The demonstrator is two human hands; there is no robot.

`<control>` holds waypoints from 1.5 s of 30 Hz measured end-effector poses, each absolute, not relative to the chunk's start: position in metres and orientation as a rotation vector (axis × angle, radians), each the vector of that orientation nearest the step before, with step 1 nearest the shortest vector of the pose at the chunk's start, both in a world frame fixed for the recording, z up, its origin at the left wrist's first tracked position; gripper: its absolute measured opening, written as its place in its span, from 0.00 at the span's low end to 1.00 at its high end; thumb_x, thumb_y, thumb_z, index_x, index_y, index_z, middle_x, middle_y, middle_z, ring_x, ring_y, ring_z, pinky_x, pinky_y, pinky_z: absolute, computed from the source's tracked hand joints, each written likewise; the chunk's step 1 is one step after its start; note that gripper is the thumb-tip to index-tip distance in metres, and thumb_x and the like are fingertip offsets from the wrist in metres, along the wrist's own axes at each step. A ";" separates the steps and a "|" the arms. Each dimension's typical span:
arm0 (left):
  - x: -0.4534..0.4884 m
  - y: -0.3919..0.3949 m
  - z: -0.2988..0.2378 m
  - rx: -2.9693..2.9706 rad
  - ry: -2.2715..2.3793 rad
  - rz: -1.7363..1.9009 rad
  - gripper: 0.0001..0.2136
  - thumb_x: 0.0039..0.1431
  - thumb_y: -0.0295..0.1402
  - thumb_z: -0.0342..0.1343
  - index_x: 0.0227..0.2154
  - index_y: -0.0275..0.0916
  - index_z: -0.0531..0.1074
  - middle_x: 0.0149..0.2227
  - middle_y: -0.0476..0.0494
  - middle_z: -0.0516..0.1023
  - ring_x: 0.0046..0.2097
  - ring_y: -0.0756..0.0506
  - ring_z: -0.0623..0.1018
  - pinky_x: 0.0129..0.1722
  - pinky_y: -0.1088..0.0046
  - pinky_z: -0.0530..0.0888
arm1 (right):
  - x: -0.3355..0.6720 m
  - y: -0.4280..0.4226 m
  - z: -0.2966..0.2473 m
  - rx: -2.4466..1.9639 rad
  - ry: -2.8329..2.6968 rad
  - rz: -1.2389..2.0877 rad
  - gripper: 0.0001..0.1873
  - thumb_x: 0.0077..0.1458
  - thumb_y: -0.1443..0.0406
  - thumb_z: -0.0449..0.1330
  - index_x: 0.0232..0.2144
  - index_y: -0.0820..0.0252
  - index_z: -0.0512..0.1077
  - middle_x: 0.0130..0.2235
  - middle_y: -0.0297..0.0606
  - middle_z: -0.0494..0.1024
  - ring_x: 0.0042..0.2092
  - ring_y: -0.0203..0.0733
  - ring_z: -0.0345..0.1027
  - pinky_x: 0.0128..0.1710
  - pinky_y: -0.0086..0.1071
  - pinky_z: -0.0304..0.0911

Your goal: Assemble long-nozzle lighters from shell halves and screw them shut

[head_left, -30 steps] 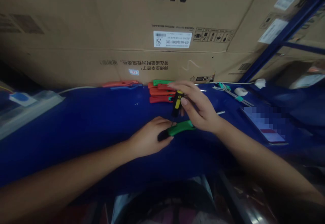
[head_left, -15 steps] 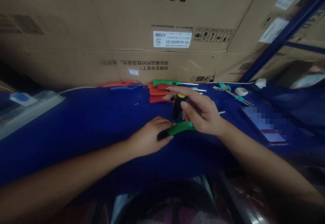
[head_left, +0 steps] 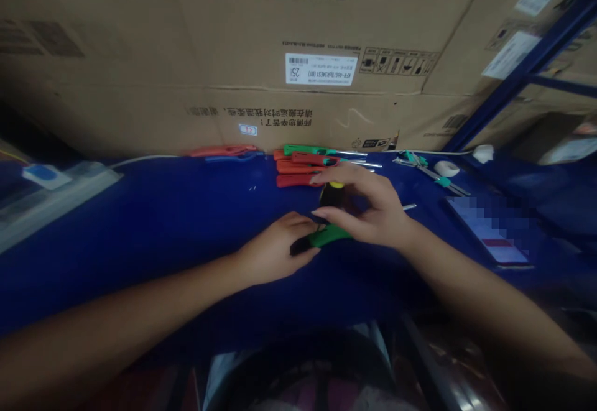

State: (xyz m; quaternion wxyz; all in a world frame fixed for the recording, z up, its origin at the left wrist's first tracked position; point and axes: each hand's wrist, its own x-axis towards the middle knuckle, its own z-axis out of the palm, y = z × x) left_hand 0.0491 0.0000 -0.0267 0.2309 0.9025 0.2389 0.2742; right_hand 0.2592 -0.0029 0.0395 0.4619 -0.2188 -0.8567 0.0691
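My left hand (head_left: 280, 246) is closed around the black end of a green long-nosed lighter (head_left: 330, 234), low over the blue table. In my right hand (head_left: 368, 203) is a short screwdriver (head_left: 331, 196) with a black and yellow handle, held upright between thumb and fingers. Its shaft points down at the lighter's green body, close to my left fingertips; whether the tip sits in a screw is too small to tell. My right hand hides the lighter's far end, while a metal tube (head_left: 409, 206) shows beyond that hand.
Several red and green lighters (head_left: 298, 166) lie at the back against a cardboard box (head_left: 224, 75). Red and blue handles (head_left: 228, 157) are left of them. Rightward are metal rods with teal pieces (head_left: 433, 175), a white tape roll (head_left: 446, 168) and a phone (head_left: 489, 230).
My right thumb and fingers have shifted around the screwdriver handle, which now looks more upright. My left hand keeps its hold on the lighter. The view has moved slightly.
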 end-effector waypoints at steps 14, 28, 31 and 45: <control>0.048 0.000 -0.030 2.501 0.662 0.752 0.15 0.64 0.31 0.59 0.52 0.38 0.75 0.48 0.41 0.80 0.52 0.41 0.77 0.58 0.59 0.74 | 0.260 0.004 0.033 -0.517 -1.990 0.168 0.19 0.58 0.63 0.67 0.52 0.56 0.74 0.48 0.41 0.81 0.42 0.41 0.77 0.42 0.34 0.74; 0.048 0.001 -0.031 2.481 0.673 0.760 0.14 0.62 0.30 0.60 0.51 0.38 0.76 0.49 0.40 0.80 0.52 0.41 0.77 0.57 0.59 0.75 | 0.263 0.002 0.031 -0.535 -2.186 0.102 0.19 0.65 0.65 0.60 0.57 0.58 0.69 0.54 0.44 0.78 0.51 0.43 0.76 0.48 0.33 0.73; 0.049 0.001 -0.030 2.474 0.647 0.778 0.15 0.63 0.30 0.60 0.52 0.39 0.75 0.47 0.42 0.80 0.50 0.42 0.78 0.56 0.61 0.75 | 0.262 0.000 0.036 -0.551 -2.135 0.451 0.19 0.69 0.69 0.51 0.60 0.59 0.67 0.58 0.46 0.75 0.44 0.37 0.78 0.36 0.27 0.74; 0.049 0.002 -0.031 2.482 0.666 0.751 0.14 0.63 0.31 0.62 0.51 0.38 0.76 0.46 0.41 0.80 0.49 0.42 0.77 0.54 0.61 0.75 | 0.264 -0.003 0.046 -0.504 -2.122 0.358 0.19 0.66 0.67 0.58 0.57 0.60 0.72 0.50 0.43 0.82 0.48 0.41 0.78 0.41 0.30 0.76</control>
